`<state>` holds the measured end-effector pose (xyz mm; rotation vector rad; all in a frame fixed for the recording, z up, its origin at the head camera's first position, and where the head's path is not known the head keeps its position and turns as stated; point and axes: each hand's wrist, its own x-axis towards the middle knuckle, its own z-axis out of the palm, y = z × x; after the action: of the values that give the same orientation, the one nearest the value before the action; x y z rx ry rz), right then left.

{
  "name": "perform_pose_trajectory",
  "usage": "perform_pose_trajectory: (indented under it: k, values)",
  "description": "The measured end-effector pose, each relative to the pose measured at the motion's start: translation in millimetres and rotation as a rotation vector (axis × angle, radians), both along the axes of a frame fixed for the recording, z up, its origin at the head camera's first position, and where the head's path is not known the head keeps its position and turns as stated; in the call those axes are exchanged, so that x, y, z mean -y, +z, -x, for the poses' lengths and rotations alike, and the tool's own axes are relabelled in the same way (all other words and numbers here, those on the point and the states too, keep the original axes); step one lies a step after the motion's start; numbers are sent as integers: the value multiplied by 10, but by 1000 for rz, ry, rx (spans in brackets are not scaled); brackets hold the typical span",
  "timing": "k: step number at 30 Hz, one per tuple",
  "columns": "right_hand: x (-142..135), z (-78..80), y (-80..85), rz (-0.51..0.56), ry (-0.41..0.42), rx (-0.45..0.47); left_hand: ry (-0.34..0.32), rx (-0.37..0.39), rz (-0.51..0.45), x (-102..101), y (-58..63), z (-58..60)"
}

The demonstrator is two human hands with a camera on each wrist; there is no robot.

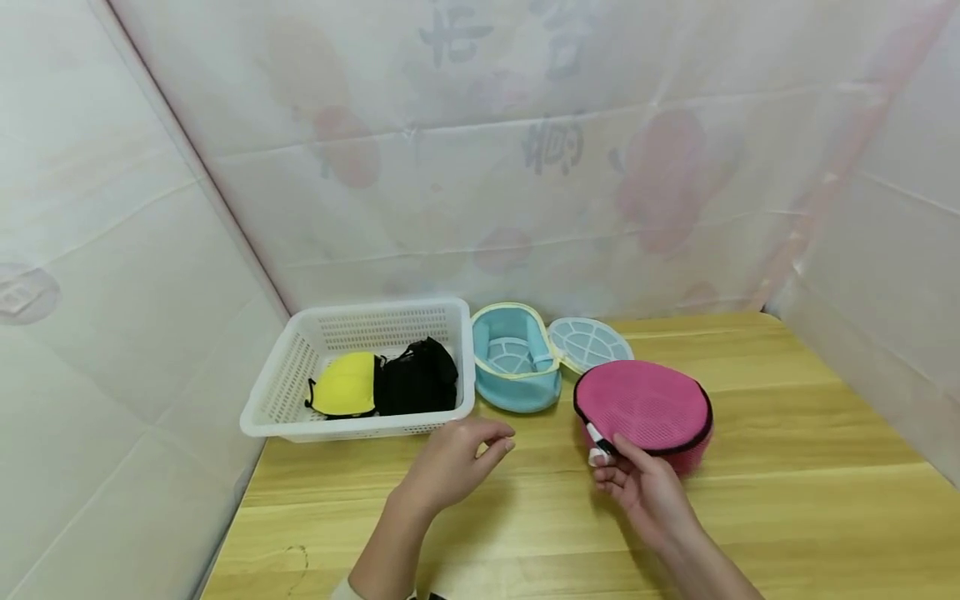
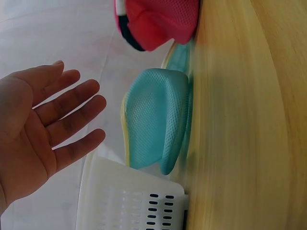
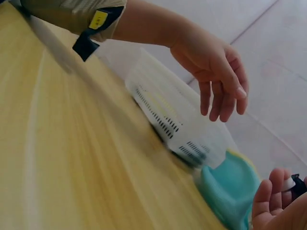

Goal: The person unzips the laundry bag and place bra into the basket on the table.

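Pale, faintly printed sheeting walls in the smooth wood-grain tabletop. On it sits a rigid white plastic basket, rectangular and slotted. A pink mesh bag, rounded with a flat top and a black-trimmed rim, is on the right-hand side of the work, nearer the person than a soft turquoise mesh bag with yellow piping. That one gapes open, its ribbed round lid folded out.

The tabletop runs on rightward past the pink mesh bag; the basket's raised rim bounds the left, with the turquoise mesh bag right against it.

The left hand hangs before the basket, fingers loosely extended, gripping nothing. The right hand holds the pink mesh bag's near edge, thumb on top, fingers curled by a white tab. Black fabric and a yellow cup-shaped piece fill part of the basket.
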<state>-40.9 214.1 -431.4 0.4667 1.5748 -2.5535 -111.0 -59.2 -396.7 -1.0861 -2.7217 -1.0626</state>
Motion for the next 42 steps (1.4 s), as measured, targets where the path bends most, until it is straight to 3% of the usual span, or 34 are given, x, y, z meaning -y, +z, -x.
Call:
perform_pose_trajectory:
  k: [7, 11, 20, 23, 26, 30, 31, 33, 36, 38, 40, 42]
  values:
    - [109, 220, 56, -13, 91, -35, 13, 9, 12, -205, -60, 31]
    - [154, 282, 75, -59, 129, -45, 25, -24, -5, -389, -99, 48]
    - [133, 404, 70, -32, 299, -189, 37, -313, -107, -642, -218, 124]
    - [93, 425, 74, -64, 344, -196, 27, -404, -157, -695, -238, 181]
    - [36, 419, 155, -210, 403, -159, 23, -473, -187, -727, -265, 236]
    - [-76, 319, 435, -665, 504, -214, 29, -504, -200, -738, -291, 284]
    - [-102, 278, 519, -782, 497, -275, 29, -503, -195, -741, -290, 290]
    - [-120, 200, 657, -996, 389, -451, 26, -498, -181, -749, -285, 299]
    - [-80, 169, 727, -1153, 78, -774, 38, -495, -159, -763, -281, 301]
    - [-27, 206, 692, -1246, -94, -925, 53, -496, -150, -769, -288, 301]
    - [18, 266, 619, -1318, -141, -1020, 60, -499, -144, -774, -294, 298]
    - [56, 319, 535, -1418, -103, -1048, 59, -502, -137, -781, -301, 300]
